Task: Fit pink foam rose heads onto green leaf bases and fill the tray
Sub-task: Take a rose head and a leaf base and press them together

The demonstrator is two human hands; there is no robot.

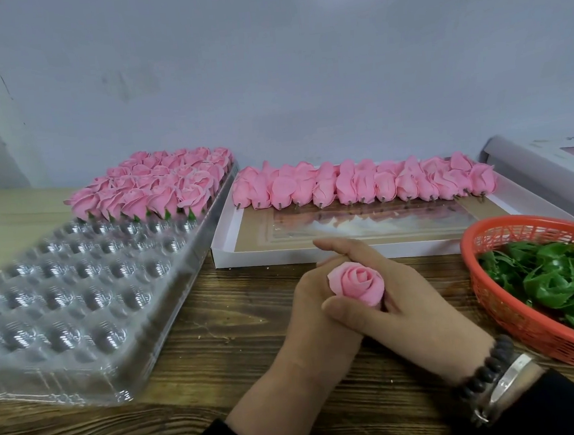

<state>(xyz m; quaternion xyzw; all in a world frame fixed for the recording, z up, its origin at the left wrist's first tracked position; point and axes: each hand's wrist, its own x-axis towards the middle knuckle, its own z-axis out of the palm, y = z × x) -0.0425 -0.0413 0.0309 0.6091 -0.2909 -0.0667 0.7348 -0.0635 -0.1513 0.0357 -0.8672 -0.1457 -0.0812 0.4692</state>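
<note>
A pink foam rose head stands upright between my two hands above the wooden table. My left hand and my right hand both curl round its lower part, thumbs in front; whatever sits under the rose is hidden by my fingers. The clear plastic tray with round cavities lies at the left. Its far rows hold finished roses with green bases; the near cavities hold nothing. Loose rose heads lie in rows in a white box. Green leaf bases fill a red basket at the right.
A grey wall rises right behind the table. A white box lid or paper roll lies at the far right behind the basket. Bare wooden tabletop shows between the tray and my hands.
</note>
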